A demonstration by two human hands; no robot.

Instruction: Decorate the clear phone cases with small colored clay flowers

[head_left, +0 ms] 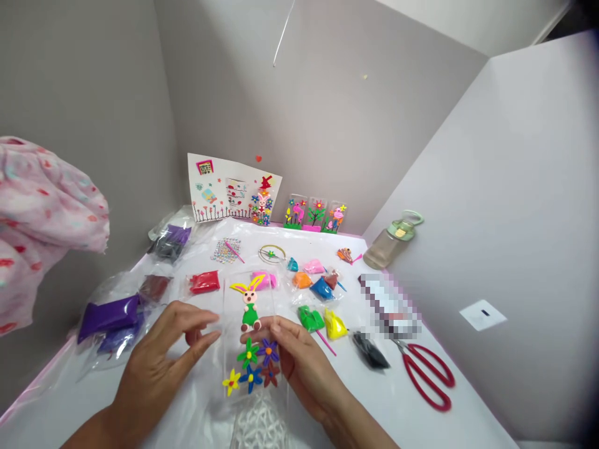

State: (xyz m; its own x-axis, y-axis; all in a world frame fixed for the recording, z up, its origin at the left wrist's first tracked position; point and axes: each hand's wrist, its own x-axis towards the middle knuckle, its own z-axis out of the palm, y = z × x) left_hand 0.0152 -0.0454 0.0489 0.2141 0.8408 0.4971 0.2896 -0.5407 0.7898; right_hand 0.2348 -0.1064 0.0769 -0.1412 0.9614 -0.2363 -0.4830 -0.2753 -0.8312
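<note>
A clear plastic sheet [234,349] lies on the white table [421,424] before me. A clay rabbit [249,305] in a green dress and several clay flowers [255,368] are stuck on it. My left hand [161,362] rests at the sheet's left edge, fingers stretched and slightly spread, fingertips touching the plastic. My right hand [299,362] is at the sheet's right side, thumb and fingertips pinched near the purple flower [268,350]. What it pinches is too small to tell.
Small bags of coloured clay [318,293] lie behind the sheet. Purple clay packs [110,315] sit at the left, red scissors [428,374] at the right. A bottle [390,240] leans on the right wall. Finished decorated cards [231,190] stand at the back.
</note>
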